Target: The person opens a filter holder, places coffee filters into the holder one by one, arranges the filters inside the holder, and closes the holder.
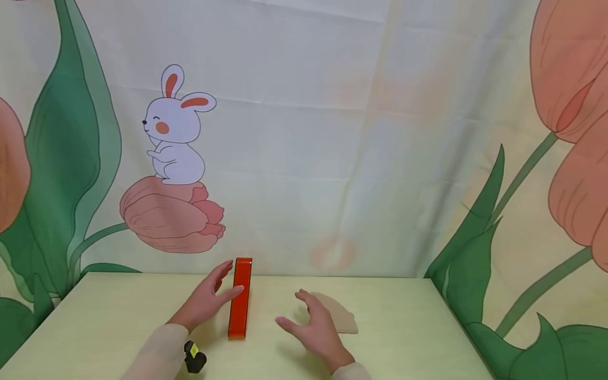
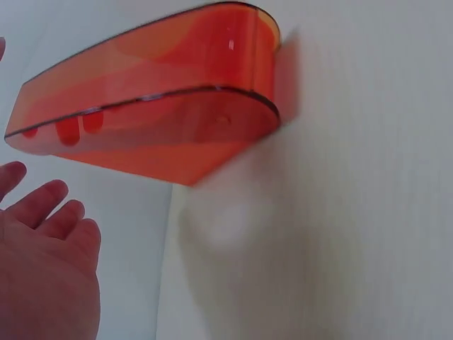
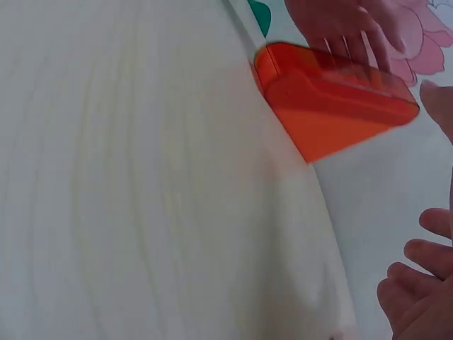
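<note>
A translucent red-orange box-like object [image 1: 240, 298] with rounded ends and dark edges stands upright on the pale table. My left hand [image 1: 211, 295] is just left of it, fingers loosely extended; the thumb overlaps its edge in the head view. The left wrist view shows a gap between these fingers [image 2: 49, 212] and the red-orange object [image 2: 148, 85]. To the right, my right hand [image 1: 313, 327] hovers with thumb and fingers spread, holding nothing. Partly hidden behind it lies a flat beige fan-shaped piece [image 1: 344, 315]. Through the red-orange object [image 3: 340, 85], the right wrist view shows my left hand [image 3: 347, 21].
Beside the left sleeve is a small black item [image 1: 195, 358] with a yellow mark. The table [image 1: 404, 316] ends at the back against a hanging cloth [image 1: 294, 158] printed with a rabbit and tulips.
</note>
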`<state>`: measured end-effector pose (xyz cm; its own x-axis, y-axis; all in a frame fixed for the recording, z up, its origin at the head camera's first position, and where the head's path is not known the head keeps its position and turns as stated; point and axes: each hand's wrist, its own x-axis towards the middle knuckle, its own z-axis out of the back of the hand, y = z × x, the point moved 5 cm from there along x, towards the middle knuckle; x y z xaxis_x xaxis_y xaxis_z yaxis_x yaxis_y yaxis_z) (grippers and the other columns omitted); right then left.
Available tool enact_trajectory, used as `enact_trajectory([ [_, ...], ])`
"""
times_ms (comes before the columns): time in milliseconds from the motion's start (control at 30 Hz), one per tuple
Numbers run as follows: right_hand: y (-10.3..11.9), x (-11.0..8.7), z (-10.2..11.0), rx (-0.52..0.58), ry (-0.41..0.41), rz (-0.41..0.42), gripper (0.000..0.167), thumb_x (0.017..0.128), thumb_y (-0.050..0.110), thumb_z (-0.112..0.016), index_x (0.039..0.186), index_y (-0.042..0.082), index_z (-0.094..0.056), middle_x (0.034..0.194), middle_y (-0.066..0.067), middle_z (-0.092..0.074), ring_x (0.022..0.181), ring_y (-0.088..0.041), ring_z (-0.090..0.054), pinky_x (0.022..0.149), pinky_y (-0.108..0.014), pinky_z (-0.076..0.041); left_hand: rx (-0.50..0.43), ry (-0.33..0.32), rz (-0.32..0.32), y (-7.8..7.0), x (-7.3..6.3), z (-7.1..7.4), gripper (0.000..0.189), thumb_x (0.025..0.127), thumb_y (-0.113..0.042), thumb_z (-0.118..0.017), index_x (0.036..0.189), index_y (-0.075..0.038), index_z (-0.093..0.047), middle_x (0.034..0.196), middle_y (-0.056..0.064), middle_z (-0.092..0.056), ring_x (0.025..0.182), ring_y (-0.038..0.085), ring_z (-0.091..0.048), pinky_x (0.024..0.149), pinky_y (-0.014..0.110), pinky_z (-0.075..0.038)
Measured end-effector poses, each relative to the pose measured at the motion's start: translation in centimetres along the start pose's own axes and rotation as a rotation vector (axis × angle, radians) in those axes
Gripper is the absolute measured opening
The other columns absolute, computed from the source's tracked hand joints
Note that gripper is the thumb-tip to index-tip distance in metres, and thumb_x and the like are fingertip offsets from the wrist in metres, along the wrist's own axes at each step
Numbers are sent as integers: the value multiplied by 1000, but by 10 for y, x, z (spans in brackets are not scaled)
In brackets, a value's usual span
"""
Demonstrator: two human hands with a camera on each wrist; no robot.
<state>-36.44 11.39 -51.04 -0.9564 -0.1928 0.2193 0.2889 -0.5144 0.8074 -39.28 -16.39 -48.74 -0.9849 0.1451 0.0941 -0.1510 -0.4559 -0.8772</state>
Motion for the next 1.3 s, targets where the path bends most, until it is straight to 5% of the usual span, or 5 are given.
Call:
enact_trajectory([
  [467,21,8,-64,186,24,-30,83,84,43,-84,148,4,-48,151,-19,-53,139,-41,-52,113,-53,-45,-126,59,36,-2,27,-11,97,93,-54,-69,165,-21,-13,173,12,-16,159,39,-15,125,54,-21],
  [900,37,15,-107,216,-44,-117,87,81,44,-87,146,1,-49,150,-17,-55,132,-38,-59,106,-52,-51,-184,104,70,7,42,-13,84,91,-44,-76,159,-19,-33,153,14,-50,141,37,-47,115,59,-43],
  [1300,45,26,-125,244,-86,-161,72,79,36,-90,137,11,-56,135,-6,-66,122,-27,-65,104,-51,-54,-283,110,97,17,50,-12,73,89,-39,-79,149,-12,-47,144,15,-58,133,33,-54,118,61,-38],
])
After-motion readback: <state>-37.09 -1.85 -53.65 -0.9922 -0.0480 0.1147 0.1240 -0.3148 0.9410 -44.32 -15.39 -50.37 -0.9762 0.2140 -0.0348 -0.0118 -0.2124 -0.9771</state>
